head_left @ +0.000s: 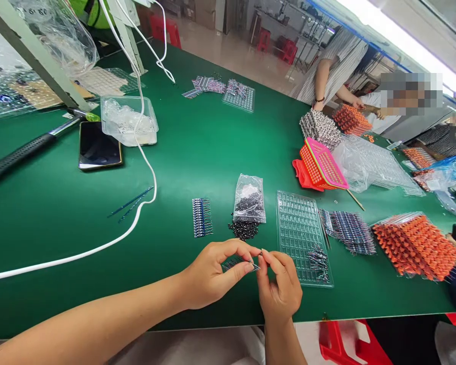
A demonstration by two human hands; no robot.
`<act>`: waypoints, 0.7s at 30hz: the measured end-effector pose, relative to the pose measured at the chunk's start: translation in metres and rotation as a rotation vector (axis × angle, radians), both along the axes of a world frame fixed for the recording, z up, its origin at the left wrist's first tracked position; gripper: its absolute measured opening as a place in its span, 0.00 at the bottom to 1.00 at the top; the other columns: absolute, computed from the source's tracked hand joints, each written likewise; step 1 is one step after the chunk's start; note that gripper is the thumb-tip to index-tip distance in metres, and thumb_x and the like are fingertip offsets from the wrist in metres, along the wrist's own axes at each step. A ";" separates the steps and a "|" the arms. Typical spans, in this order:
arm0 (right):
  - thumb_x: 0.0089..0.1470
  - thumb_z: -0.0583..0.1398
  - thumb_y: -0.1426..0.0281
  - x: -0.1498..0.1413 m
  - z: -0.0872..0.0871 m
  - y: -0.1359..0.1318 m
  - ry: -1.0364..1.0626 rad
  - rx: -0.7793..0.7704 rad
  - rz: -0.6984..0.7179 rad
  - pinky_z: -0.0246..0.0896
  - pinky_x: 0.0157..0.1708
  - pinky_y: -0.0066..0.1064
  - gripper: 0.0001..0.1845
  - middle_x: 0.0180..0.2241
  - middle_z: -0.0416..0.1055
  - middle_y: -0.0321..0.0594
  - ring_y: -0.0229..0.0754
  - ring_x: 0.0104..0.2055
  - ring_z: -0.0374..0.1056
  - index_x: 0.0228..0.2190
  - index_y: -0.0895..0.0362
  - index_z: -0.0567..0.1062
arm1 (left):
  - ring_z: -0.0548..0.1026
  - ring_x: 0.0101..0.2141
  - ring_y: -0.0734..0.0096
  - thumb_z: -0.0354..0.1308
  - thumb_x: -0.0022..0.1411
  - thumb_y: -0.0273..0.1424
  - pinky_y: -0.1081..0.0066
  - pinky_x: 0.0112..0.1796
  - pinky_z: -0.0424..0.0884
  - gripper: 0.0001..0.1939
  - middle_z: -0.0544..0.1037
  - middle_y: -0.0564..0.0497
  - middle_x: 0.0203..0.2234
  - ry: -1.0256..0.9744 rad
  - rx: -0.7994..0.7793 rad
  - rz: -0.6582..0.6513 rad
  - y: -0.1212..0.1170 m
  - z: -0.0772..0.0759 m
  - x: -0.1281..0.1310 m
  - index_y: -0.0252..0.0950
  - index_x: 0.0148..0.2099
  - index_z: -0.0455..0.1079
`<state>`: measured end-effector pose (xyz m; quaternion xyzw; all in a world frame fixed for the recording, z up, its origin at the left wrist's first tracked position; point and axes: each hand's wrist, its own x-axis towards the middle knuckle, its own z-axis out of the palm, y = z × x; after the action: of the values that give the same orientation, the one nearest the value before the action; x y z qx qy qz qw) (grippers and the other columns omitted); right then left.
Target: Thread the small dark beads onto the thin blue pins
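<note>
My left hand (213, 274) is closed on a row of small parts with thin wire leads (233, 262), partly hidden by the fingers. Fingertips of my right hand (281, 289) pinch a tiny black bead (261, 253) at the end of that row. Just beyond my hands lies a heap of black beads (246, 230), spilling from a clear plastic bag (250, 200). A similar row of blue and dark parts with leads (202, 218) lies to its left. On the right is a clear compartment tray (296, 223) with loose wire-leaded parts (319, 263) on it.
Right of the tray sit a bundle of blue parts (349, 232) and stacked orange parts (416, 246). Farther back is a pink and orange basket (319, 165). A white cable (144, 203), phone (100, 144), hammer (30, 152) and plastic box (150, 138) occupy the left. Other people work at far right.
</note>
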<state>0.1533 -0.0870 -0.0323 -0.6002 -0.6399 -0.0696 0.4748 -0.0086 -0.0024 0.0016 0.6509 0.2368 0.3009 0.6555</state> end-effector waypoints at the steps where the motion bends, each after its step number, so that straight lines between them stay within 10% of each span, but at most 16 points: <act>1: 0.54 0.62 0.84 0.000 0.000 0.000 0.001 0.003 0.000 0.69 0.34 0.33 0.20 0.35 0.73 0.40 0.40 0.36 0.70 0.47 0.54 0.74 | 0.78 0.46 0.63 0.56 0.64 0.27 0.60 0.50 0.71 0.02 0.80 0.44 0.45 0.003 -0.010 -0.003 0.000 0.000 0.000 0.35 0.37 0.70; 10: 0.58 0.61 0.76 0.000 0.002 -0.002 0.432 -0.186 0.024 0.64 0.27 0.28 0.07 0.32 0.71 0.37 0.38 0.32 0.69 0.36 0.53 0.76 | 0.75 0.32 0.71 0.62 0.59 0.34 0.71 0.35 0.72 0.09 0.79 0.49 0.32 -0.003 -0.457 0.042 0.004 0.001 0.008 0.33 0.36 0.72; 21: 0.58 0.61 0.72 0.001 -0.002 -0.005 0.599 -0.266 0.068 0.61 0.24 0.27 0.04 0.32 0.70 0.38 0.36 0.28 0.67 0.35 0.54 0.77 | 0.68 0.26 0.75 0.64 0.56 0.36 0.73 0.30 0.68 0.11 0.71 0.55 0.25 0.039 -0.473 0.070 0.004 -0.002 0.010 0.33 0.34 0.71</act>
<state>0.1548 -0.0918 -0.0342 -0.6292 -0.4950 0.2100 0.5612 0.0016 0.0019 -0.0005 0.4765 0.3359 0.2469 0.7741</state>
